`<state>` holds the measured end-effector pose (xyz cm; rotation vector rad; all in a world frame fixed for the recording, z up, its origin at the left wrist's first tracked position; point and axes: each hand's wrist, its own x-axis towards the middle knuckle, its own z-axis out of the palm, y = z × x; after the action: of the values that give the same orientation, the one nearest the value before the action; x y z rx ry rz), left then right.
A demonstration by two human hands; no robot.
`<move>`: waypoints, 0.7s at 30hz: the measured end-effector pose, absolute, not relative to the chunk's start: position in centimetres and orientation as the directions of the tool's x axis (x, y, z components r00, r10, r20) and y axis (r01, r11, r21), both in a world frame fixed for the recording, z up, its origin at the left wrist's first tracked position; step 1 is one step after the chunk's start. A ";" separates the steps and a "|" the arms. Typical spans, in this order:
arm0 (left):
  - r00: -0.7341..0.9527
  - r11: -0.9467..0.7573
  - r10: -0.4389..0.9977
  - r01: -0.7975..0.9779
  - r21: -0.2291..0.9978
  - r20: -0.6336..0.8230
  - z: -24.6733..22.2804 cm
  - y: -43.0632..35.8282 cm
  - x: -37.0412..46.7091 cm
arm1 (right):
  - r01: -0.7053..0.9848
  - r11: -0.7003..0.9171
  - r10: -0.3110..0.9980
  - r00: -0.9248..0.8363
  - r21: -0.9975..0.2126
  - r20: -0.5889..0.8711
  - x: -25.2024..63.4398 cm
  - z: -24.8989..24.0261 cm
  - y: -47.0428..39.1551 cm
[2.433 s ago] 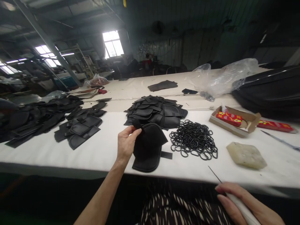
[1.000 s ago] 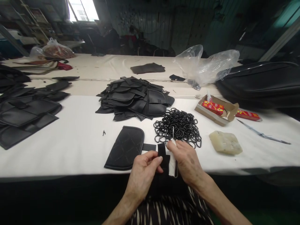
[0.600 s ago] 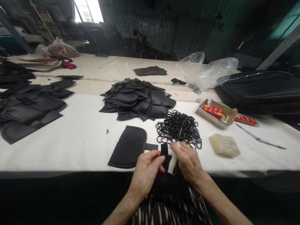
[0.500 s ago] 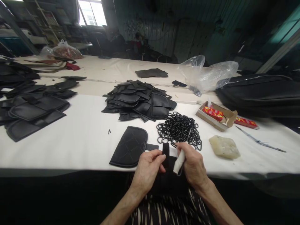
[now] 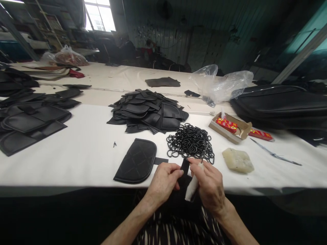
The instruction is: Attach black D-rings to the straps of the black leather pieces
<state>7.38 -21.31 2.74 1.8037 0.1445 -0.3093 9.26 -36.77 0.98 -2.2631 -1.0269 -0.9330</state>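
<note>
My left hand (image 5: 165, 178) pinches a black strap (image 5: 185, 165) that stands up from a dark piece over my lap. Close beside it, my right hand (image 5: 208, 177) is closed around a tool with a white wrapped handle (image 5: 192, 188), its thin metal tip pointing up. The fingertips of my right hand are at the strap's top end; whether they also hold a ring is too small to tell. Just beyond the hands lies a heap of black metal rings (image 5: 190, 139). Left of them, a black quilted piece (image 5: 136, 160) with a short strap lies flat on the white table (image 5: 87, 153).
A pile of black pieces (image 5: 148, 110) lies behind the rings, and more pieces (image 5: 33, 119) lie at the left. On the right are a cardboard box (image 5: 230, 128), a yellowish block (image 5: 238, 160), tweezers-like metal tool (image 5: 276, 153), clear plastic bag (image 5: 222, 85) and black bag (image 5: 278, 105).
My right hand has come closer to my left, and its fingertips now meet the strap's top end. The strap leans more to the right. The whole view has shifted slightly.
</note>
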 end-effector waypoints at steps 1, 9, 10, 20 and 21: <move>0.955 -0.257 -0.064 0.264 0.930 -0.289 2.7 -21.3 7.4 | 0.797 -0.592 0.474 0.464 -0.120 0.748 9.3 1.0 -36.8; 0.950 -0.304 -0.097 0.257 0.917 -0.298 2.5 -21.1 7.3 | 0.848 -0.528 0.554 0.298 0.051 0.777 10.0 1.6 -36.5; 0.947 -0.306 -0.101 0.262 0.915 -0.304 2.5 -21.0 7.3 | 0.850 -0.524 0.557 0.288 0.060 0.779 10.1 1.7 -36.4; 0.950 -0.221 -0.082 0.278 0.935 -0.302 3.4 -20.9 7.3 | 0.842 -0.539 0.525 0.319 0.019 0.789 9.4 1.2 -36.7; 0.948 -0.215 -0.093 0.280 0.936 -0.305 3.4 -20.8 7.3 | 0.843 -0.537 0.524 0.315 0.020 0.792 9.4 1.1 -36.7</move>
<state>7.28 -20.80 3.45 1.7564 0.1403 -0.3435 9.42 -36.72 1.10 -2.1883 -1.2146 -1.0911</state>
